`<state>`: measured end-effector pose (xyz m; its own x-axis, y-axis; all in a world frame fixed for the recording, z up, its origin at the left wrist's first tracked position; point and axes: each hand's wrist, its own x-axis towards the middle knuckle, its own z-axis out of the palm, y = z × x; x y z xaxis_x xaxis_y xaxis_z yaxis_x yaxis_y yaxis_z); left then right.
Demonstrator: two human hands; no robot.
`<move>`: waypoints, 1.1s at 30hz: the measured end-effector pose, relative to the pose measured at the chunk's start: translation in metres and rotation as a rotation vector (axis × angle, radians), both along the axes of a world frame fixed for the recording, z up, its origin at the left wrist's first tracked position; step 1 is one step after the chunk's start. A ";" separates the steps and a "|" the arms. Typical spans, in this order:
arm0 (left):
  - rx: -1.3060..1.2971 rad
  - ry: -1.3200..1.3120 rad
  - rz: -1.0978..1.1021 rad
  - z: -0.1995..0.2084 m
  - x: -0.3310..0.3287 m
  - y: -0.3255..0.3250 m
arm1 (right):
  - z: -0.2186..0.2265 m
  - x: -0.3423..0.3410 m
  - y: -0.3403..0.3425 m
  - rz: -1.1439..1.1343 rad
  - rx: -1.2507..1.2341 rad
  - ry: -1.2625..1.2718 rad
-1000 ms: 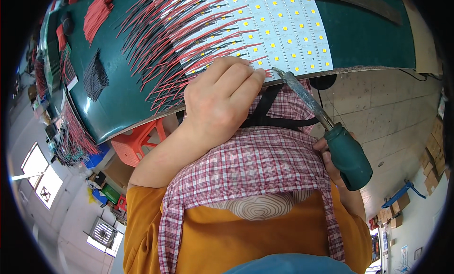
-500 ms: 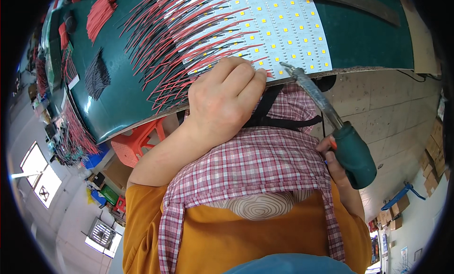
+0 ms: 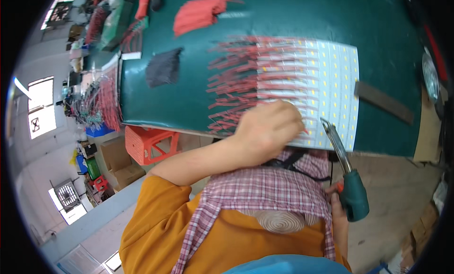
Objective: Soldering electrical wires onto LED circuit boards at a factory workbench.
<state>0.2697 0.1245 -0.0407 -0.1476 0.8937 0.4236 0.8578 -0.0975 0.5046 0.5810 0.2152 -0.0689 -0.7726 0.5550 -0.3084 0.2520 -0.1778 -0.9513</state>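
Green-handled soldering iron [image 3: 353, 182] over white LED board [image 3: 338, 94]

The board, a flat sheet with rows of small yellow squares, lay along the near edge of the dark green tabletop [image 3: 283, 18]. Thin red and dark wires [image 3: 231, 87] ran in rows across its left part and overhung its left side. The bare left hand [image 3: 269, 130] was over its near part, fingers pinched narrow on a thin red wire [image 3: 305, 131]. The bare right hand [image 3: 336, 203], below the table edge, had its fingers around the handle; part of the grip was hidden. The iron's tip stood just right of the left hand; contact with the board could not be told. A grey-brown flat bar [image 3: 383, 103] lay at the board's right edge. A black wire bundle [image 3: 163, 68] lay left of the wires, a red wire bundle [image 3: 196, 17] farther from the person.
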 end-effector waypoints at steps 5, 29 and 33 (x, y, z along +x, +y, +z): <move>0.113 0.311 0.474 0.010 -0.167 0.005 | 0.014 -0.012 0.002 -0.156 -0.099 -0.045; -0.532 0.245 0.494 0.025 -0.240 -0.116 | 0.021 -0.034 0.013 -0.138 -0.058 -0.079; -0.516 0.294 0.487 0.022 -0.242 -0.113 | 0.024 -0.037 0.011 -0.131 -0.035 -0.071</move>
